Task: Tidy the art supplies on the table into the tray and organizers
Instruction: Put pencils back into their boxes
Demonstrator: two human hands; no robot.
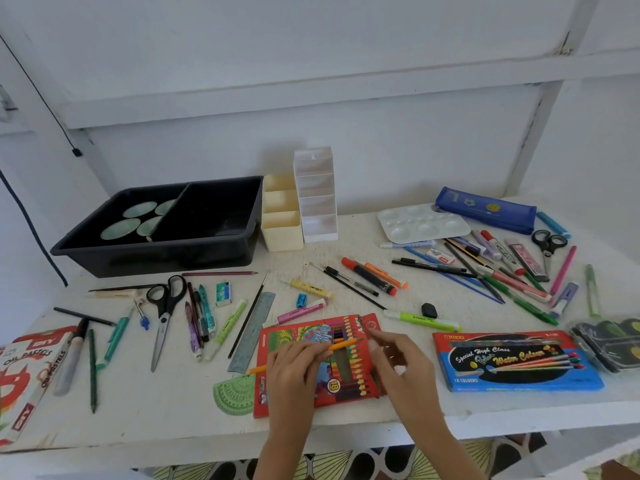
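The white tabletop (156, 403) carried scattered supplies. The black tray (156, 259) stood behind and left of the red crayon box (291, 332), the cream organizer (282, 233) and the white organizer (317, 202) straight behind it. Over the box, the left hand (294, 370) had its fingers (311, 351) curled round an orange pencil (343, 345). The right hand (398, 358) reached the box's far right corner, fingers bent; their grip couldn't be told.

Background: white painted horizontal shelf board (311, 95) along the wall; slanted white upright post (540, 133) at right (paint chipped at the upper joint). Thin black cable (52, 115) runs down left to a small black clip (76, 153). Dark blue cord (38, 237) below. Green-black leaf-patterned floor (329, 465) at bottom.
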